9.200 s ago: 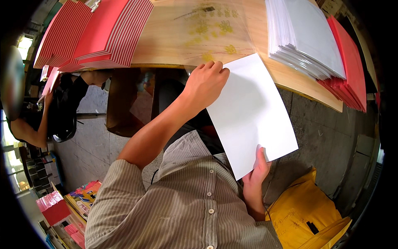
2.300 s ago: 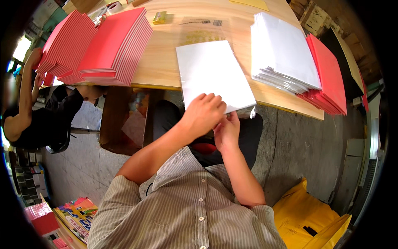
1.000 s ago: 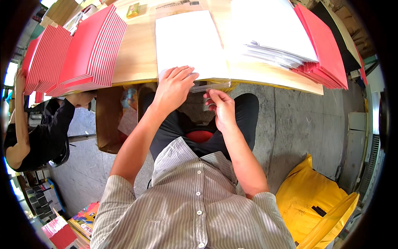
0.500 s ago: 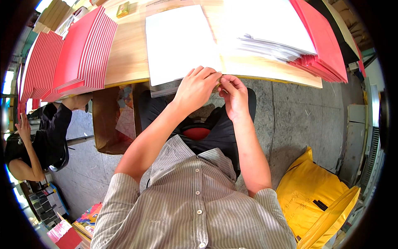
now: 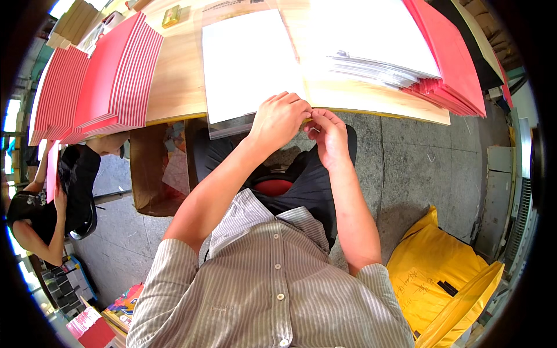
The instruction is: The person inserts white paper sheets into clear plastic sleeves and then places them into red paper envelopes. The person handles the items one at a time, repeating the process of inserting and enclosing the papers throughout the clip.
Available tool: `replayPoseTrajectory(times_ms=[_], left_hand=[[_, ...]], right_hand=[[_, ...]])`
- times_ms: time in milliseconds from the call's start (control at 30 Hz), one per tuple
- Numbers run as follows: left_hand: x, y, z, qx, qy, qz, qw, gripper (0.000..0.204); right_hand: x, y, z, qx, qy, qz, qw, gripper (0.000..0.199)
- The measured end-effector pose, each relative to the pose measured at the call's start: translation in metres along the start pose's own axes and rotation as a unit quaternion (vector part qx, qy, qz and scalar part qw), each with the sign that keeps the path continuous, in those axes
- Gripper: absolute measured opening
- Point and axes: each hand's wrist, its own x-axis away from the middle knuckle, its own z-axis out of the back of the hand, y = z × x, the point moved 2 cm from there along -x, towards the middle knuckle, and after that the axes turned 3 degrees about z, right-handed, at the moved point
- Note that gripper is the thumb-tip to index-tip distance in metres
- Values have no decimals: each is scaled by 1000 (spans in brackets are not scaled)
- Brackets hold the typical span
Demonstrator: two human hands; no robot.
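A white sheet in a clear plastic sleeve (image 5: 249, 64) lies flat on the wooden table (image 5: 177, 81), its near edge overhanging the table's front. My left hand (image 5: 278, 119) rests on the sleeve's near right corner, fingers curled and pinching its edge. My right hand (image 5: 328, 133) is just beside it, thumb and fingers pinched at the same corner. What is between the fingertips is too small to make out.
A pile of white sheets (image 5: 377, 46) lies right of the sleeve on red folders (image 5: 452, 64). Fanned red folders (image 5: 110, 75) cover the table's left. Another person (image 5: 52, 197) in black sits at the left. A yellow bag (image 5: 441, 278) lies on the floor at my right.
The sheet went from being held in the air to lying flat on the table. Both hands have come together at its near right corner and stayed there over the last second.
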Motion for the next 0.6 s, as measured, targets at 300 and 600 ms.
replayPoseTrajectory(times_ms=[300, 600], left_hand=[[6, -1, -4, -32, 59, -51, 996, 8], [14, -6, -8, -12, 101, -64, 993, 13]], right_hand=[[-5, -4, -8, -14, 12, -47, 999, 17], [-5, -3, -13, 58, 44, -4, 997, 12]])
